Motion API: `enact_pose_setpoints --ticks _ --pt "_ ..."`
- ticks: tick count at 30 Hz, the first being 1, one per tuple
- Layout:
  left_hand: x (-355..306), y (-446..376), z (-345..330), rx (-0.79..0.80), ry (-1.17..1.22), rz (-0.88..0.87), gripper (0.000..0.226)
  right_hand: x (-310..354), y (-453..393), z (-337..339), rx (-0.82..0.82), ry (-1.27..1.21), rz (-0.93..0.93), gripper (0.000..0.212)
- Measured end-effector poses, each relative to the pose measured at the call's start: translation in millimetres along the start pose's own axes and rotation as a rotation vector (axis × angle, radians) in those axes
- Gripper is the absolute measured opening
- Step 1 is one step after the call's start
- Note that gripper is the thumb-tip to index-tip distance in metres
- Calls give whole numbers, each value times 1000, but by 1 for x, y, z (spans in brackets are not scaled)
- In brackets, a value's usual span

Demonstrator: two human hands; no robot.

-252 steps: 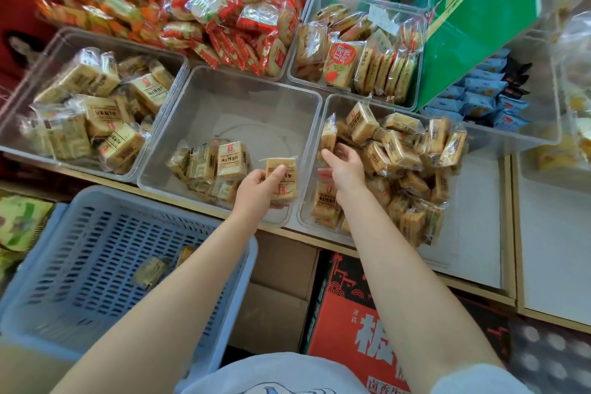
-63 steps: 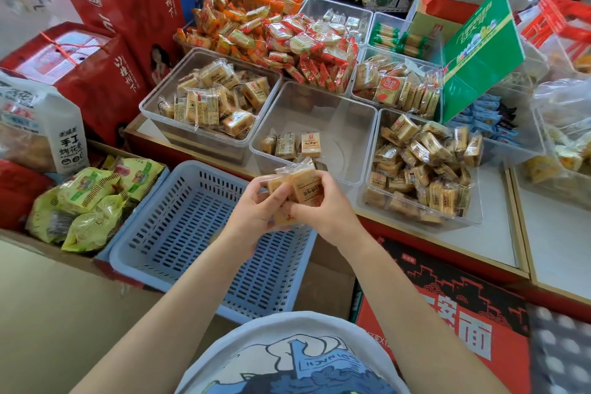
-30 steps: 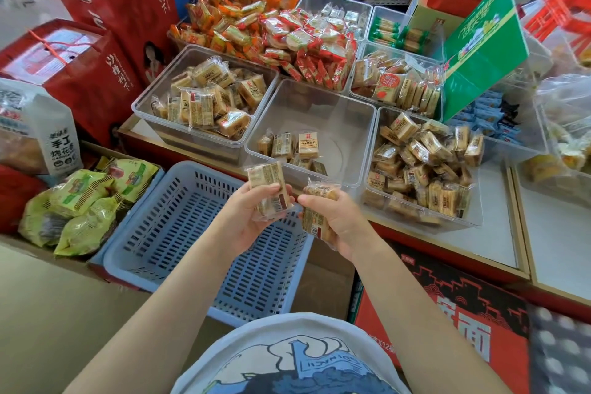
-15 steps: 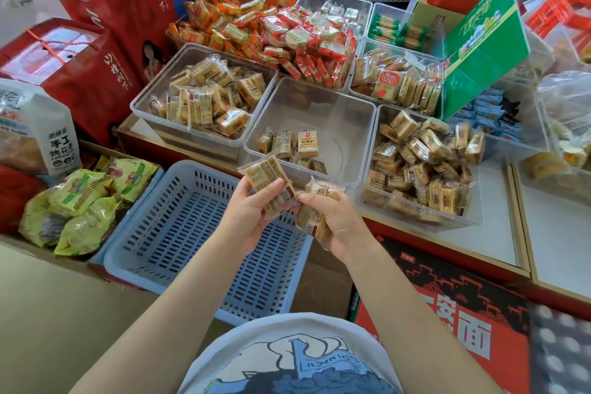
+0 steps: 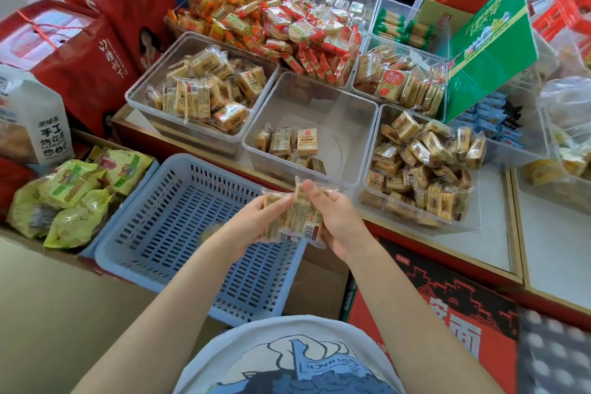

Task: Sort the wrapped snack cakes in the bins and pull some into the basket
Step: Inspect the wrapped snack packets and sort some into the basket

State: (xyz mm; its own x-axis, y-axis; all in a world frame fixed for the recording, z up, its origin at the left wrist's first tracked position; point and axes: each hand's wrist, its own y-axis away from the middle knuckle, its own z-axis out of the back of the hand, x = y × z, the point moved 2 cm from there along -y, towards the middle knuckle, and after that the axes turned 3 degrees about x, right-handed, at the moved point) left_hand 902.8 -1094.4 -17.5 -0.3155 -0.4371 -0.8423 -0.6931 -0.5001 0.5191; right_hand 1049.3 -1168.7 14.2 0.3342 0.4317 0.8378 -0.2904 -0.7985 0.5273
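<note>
My left hand (image 5: 256, 221) and my right hand (image 5: 339, 221) together grip a small stack of clear-wrapped snack cakes (image 5: 299, 217), held over the right edge of the blue slotted basket (image 5: 179, 233). Just beyond stands the middle clear bin (image 5: 319, 96), with a few cakes (image 5: 287, 144) at its near side. The left clear bin (image 5: 140, 96) is piled with the same cakes. The right clear bin (image 5: 473, 221) holds a heap of smaller wrapped cakes (image 5: 422, 163).
Red and orange wrapped snacks (image 5: 281, 16) fill the bins behind. A green carton (image 5: 489, 48) leans at the right. Red gift boxes (image 5: 80, 51) and green bags (image 5: 73, 198) crowd the left. A red printed box (image 5: 447, 313) sits below the counter.
My two hands, each holding cakes apart a moment ago, have come together, pressing the cakes into one stack. The stack sits slightly lower over the basket's edge.
</note>
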Motion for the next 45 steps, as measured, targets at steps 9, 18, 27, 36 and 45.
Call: enact_pose_setpoints --ticks 9,18,27,36,45 --pt "-18 -35 -25 -45 98 -56 65 10 -28 18 -17 99 25 69" --pt "-61 -101 -36 -77 59 -58 50 24 -79 42 10 89 -13 49" --pt "-64 -196 22 -315 -1072 -161 70 58 -184 92 -348 170 -42 48" --pt "-36 -228 32 -228 -1322 3 76 16 -262 92 -192 486 -215 47" --pt "-36 -226 31 -253 -1325 -8 73 40 -232 101 -190 439 -66 65"
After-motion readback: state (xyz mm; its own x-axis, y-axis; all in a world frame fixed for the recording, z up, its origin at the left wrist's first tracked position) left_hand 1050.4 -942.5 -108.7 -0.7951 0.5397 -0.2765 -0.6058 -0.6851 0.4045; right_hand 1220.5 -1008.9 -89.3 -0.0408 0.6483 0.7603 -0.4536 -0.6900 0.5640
